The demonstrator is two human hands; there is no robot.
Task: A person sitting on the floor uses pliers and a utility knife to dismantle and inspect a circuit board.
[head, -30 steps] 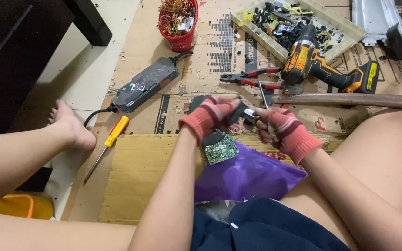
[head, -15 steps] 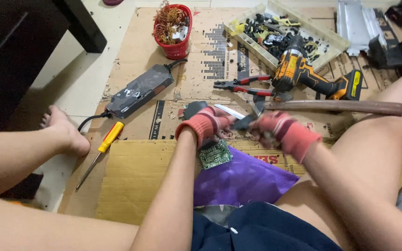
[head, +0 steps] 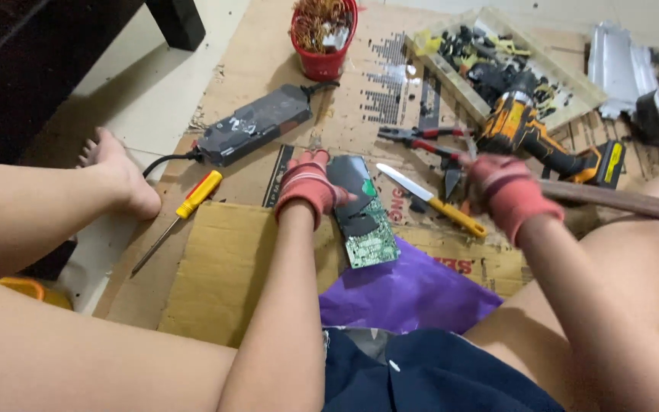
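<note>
Your left hand [head: 308, 185] in its red knit glove grips the green rectangular circuit board [head: 361, 217] by its far left edge, and the board's long axis runs from that hand back toward your lap. Your gloved right hand [head: 506, 194] sits well off to the board's right — blurred, closed around something I cannot make out — just past the yellow-handled knife [head: 430, 200], so the left hand is the nearer one.

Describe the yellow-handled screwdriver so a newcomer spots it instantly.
Start at the cardboard sheet covering the floor. At its left edge, just right of the bare foot, lies the screwdriver: yellow handle with red tip, thin shaft pointing down-left, unlike the yellow-handled knife lying between the hands.
</note>
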